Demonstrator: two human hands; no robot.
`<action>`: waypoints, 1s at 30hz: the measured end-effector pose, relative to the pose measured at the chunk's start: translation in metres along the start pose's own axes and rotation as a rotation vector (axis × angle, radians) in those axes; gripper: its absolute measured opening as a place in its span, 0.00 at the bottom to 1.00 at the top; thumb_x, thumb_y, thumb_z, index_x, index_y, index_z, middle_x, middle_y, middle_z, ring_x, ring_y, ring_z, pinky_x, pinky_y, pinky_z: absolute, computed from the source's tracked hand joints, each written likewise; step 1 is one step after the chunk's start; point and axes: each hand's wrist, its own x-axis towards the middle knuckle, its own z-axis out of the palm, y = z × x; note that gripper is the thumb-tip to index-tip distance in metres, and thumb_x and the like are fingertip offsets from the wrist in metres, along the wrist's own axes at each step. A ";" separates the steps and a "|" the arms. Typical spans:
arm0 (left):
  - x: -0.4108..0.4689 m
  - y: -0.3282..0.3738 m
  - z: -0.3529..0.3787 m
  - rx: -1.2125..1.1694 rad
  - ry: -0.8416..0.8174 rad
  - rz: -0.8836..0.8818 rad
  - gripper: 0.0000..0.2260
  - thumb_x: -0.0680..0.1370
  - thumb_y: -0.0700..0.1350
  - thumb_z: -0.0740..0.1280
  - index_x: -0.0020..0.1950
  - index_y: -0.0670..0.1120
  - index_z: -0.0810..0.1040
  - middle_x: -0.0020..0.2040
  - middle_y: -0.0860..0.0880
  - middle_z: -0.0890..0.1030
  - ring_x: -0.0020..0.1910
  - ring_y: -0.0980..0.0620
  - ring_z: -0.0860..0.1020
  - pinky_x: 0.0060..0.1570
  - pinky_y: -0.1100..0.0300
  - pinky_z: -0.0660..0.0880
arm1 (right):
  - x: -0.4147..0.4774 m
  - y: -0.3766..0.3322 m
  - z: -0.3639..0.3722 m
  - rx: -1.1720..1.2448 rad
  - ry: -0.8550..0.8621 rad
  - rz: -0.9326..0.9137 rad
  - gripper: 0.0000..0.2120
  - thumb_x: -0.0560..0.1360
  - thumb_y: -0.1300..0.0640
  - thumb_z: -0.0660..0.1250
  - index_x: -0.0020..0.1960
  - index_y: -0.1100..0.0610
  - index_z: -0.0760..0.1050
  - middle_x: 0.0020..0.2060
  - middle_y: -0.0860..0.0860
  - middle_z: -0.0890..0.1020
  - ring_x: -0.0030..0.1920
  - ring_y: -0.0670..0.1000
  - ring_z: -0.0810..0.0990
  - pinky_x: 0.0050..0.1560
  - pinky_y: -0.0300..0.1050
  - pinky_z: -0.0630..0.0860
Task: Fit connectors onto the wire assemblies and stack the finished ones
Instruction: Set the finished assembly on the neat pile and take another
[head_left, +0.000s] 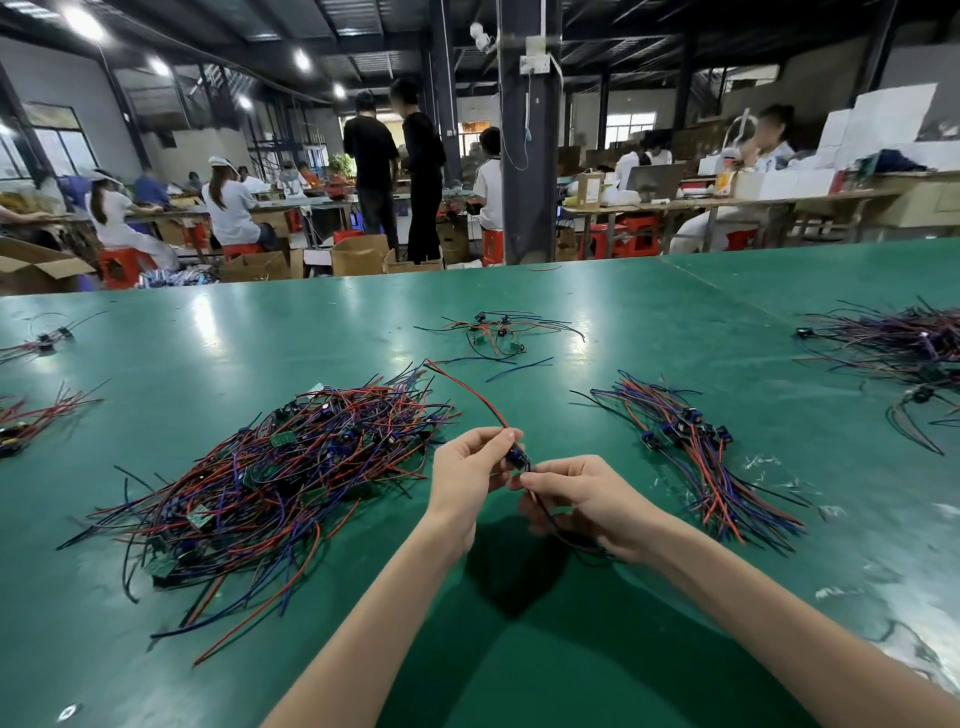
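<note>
- Currently, the left grip (467, 470) pinches the blue connector (518, 459) above the desk (519, 649), fingers curled round it.
- The right grip (584, 501) pinches a black wire (546, 515) at the connector's lower end.
- The red wire (480, 396) runs from the connector away and leftward; the black wire trails toward the person.
- A tangled pile (280, 467) lies left.
- An aligned bundle (696, 467) lies right, long axis far-left to near-right.

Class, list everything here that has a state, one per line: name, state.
left hand, pinches the connector
right hand, pinches a black wire
connector, held above the table, red wire attached
tangled wire pile, loose on table
stacked assemblies, lie roughly parallel
</note>
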 end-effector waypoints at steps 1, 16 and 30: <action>0.000 0.000 0.000 -0.008 -0.005 -0.002 0.06 0.77 0.37 0.67 0.42 0.42 0.82 0.35 0.46 0.79 0.29 0.55 0.75 0.31 0.64 0.76 | 0.000 0.000 0.001 -0.017 0.000 -0.008 0.06 0.77 0.63 0.65 0.46 0.64 0.81 0.31 0.55 0.80 0.30 0.48 0.77 0.32 0.41 0.78; -0.002 -0.006 -0.001 0.074 -0.183 0.075 0.07 0.76 0.35 0.67 0.51 0.43 0.79 0.36 0.47 0.84 0.33 0.54 0.80 0.43 0.64 0.78 | -0.002 -0.003 0.005 -0.042 0.074 -0.067 0.08 0.79 0.65 0.61 0.44 0.63 0.79 0.28 0.55 0.78 0.24 0.46 0.73 0.25 0.39 0.75; 0.003 -0.013 -0.004 0.238 -0.305 0.093 0.15 0.74 0.33 0.69 0.57 0.47 0.77 0.29 0.55 0.79 0.29 0.61 0.75 0.36 0.71 0.71 | 0.001 0.002 0.002 -0.273 0.049 -0.091 0.16 0.79 0.72 0.52 0.40 0.60 0.72 0.32 0.56 0.77 0.26 0.47 0.77 0.29 0.40 0.77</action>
